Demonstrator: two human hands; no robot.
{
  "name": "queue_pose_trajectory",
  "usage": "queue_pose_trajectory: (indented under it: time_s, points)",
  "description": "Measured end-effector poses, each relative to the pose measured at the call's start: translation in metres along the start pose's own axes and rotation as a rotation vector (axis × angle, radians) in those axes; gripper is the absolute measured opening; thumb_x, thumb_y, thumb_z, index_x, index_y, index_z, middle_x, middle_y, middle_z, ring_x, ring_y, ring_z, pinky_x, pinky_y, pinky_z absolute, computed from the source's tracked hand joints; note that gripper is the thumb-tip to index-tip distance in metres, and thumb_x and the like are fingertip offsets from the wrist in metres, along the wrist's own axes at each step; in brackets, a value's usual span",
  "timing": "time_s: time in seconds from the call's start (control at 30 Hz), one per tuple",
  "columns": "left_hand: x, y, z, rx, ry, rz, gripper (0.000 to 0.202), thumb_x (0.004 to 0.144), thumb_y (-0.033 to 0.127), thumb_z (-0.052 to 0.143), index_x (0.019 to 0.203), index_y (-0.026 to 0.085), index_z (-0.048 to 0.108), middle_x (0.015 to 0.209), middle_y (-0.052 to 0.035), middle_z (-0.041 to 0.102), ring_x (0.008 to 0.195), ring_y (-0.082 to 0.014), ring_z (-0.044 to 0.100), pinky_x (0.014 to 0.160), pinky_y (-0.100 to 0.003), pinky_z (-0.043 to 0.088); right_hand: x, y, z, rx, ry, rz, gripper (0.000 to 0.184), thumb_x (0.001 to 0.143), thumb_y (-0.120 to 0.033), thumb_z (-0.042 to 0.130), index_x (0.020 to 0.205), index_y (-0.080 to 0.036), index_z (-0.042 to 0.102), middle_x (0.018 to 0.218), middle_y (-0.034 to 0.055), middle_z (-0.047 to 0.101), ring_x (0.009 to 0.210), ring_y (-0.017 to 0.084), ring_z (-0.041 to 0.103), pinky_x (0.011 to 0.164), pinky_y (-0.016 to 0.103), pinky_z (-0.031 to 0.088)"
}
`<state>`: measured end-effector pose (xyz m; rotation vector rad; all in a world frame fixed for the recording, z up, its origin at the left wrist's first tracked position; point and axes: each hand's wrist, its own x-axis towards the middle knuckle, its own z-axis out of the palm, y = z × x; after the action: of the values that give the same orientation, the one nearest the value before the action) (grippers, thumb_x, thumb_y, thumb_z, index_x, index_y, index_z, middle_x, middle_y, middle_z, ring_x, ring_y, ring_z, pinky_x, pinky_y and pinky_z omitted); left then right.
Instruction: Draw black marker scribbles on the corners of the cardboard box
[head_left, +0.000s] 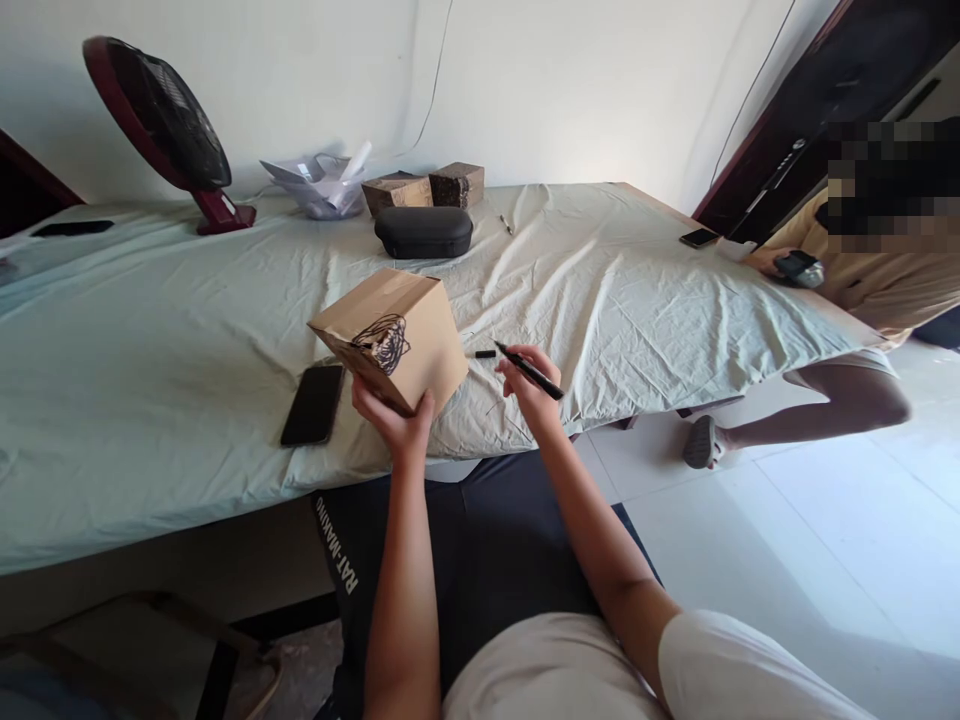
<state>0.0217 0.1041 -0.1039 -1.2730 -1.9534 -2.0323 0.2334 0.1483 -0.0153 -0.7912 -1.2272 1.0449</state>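
My left hand [397, 420] grips the lower near side of a brown cardboard box [427, 350], tilting it above the cloth-covered table. Black scribbles mark one upper edge and corner of the box. In my right hand [536, 385] is a black marker pen [531, 371], uncapped, its tip pointing left toward the box but apart from it. The black pen cap [485, 354] lies on the cloth between the box and the pen. Just left of my left hand a dark smartphone [313, 405] rests on the table.
Behind the box stand a black zip case [424, 232], two dark-marked cardboard boxes [457, 185], a clear plastic basket [322, 195] of papers and a fan [172, 130]. A person [877, 260] sits at the table's right end, near another phone [699, 238].
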Motion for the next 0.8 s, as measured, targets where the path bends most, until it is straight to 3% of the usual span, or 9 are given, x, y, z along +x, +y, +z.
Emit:
queue_pose_trajectory:
  time_s: [0.07, 0.17, 0.27, 0.33, 0.4, 0.47, 0.6, 0.8]
  points:
    - [0.006, -0.004, -0.007, -0.043, -0.061, -0.031, 0.125, 0.075, 0.056, 0.086, 0.172, 0.016, 0.018, 0.171, -0.03, 0.031, 0.163, -0.0407, 0.04, 0.131, -0.054, 0.042, 0.011, 0.015, -0.023, 0.025, -0.094, 0.055, 0.041, 0.087, -0.05, 0.081, 0.118, -0.024, 0.075, 0.102, 0.0075, 0.087, 0.059, 0.015, 0.071, 0.055, 0.028, 0.052]
    - [0.01, -0.008, -0.012, -0.113, -0.124, -0.043, 0.119, 0.075, 0.04, 0.081, 0.172, 0.019, 0.014, 0.176, -0.0291, 0.027, 0.163, -0.0375, 0.043, 0.129, -0.05, 0.047, 0.028, 0.036, -0.048, 0.071, -0.175, 0.19, 0.046, 0.091, -0.056, 0.07, 0.124, -0.024, 0.073, 0.129, 0.013, 0.083, 0.075, 0.018, 0.079, 0.062, 0.03, 0.058]
    - [0.01, -0.013, -0.012, -0.147, -0.134, -0.045, 0.116, 0.074, 0.029, 0.073, 0.174, 0.019, 0.014, 0.181, -0.0266, 0.024, 0.17, -0.0351, 0.036, 0.137, -0.049, 0.035, 0.046, 0.052, -0.059, -0.174, -0.211, 0.159, 0.035, 0.093, -0.045, 0.066, 0.118, -0.022, 0.068, 0.12, 0.0107, 0.083, 0.071, 0.016, 0.075, 0.066, 0.031, 0.059]
    - [0.01, -0.016, -0.011, -0.155, -0.117, -0.068, 0.112, 0.075, 0.027, 0.07, 0.174, 0.019, 0.019, 0.182, -0.0247, 0.026, 0.171, -0.0346, 0.034, 0.14, -0.049, 0.03, 0.055, 0.059, -0.061, -0.541, -0.274, 0.087, 0.041, 0.095, -0.03, 0.057, 0.134, -0.02, 0.061, 0.115, 0.0101, 0.083, 0.067, 0.016, 0.071, 0.069, 0.032, 0.058]
    - [0.01, -0.019, -0.01, -0.152, -0.1, -0.101, 0.11, 0.075, 0.027, 0.069, 0.174, 0.02, 0.021, 0.182, -0.0231, 0.03, 0.17, -0.0348, 0.036, 0.14, -0.051, 0.031, 0.061, 0.062, -0.061, -0.902, -0.336, 0.022, 0.054, 0.095, -0.019, 0.052, 0.149, -0.018, 0.056, 0.118, 0.0128, 0.083, 0.076, 0.021, 0.073, 0.076, 0.036, 0.058]
    - [0.01, -0.021, -0.01, -0.131, -0.091, -0.125, 0.111, 0.076, 0.026, 0.068, 0.176, 0.022, 0.02, 0.182, -0.0216, 0.032, 0.17, -0.0343, 0.037, 0.139, -0.051, 0.033, 0.064, 0.064, -0.06, -1.105, -0.368, -0.017, 0.053, 0.095, -0.014, 0.053, 0.147, -0.019, 0.063, 0.124, 0.0154, 0.083, 0.095, 0.027, 0.076, 0.087, 0.04, 0.057]
    - [0.01, -0.022, -0.01, -0.116, -0.08, -0.135, 0.114, 0.076, 0.026, 0.067, 0.178, 0.023, 0.014, 0.181, -0.0205, 0.034, 0.168, -0.0327, 0.041, 0.137, -0.05, 0.037, 0.063, 0.066, -0.057, -1.203, -0.386, -0.05, 0.047, 0.093, -0.008, 0.053, 0.133, -0.018, 0.077, 0.13, 0.0168, 0.08, 0.122, 0.034, 0.07, 0.1, 0.044, 0.054]
    - [0.011, -0.024, -0.008, -0.124, -0.063, -0.124, 0.115, 0.077, 0.028, 0.066, 0.179, 0.022, 0.014, 0.179, -0.0203, 0.038, 0.165, -0.032, 0.046, 0.136, -0.049, 0.039, 0.066, 0.07, -0.048, -1.272, -0.446, -0.075, 0.05, 0.095, -0.008, 0.052, 0.135, -0.018, 0.08, 0.13, 0.0169, 0.077, 0.122, 0.036, 0.064, 0.102, 0.047, 0.051]
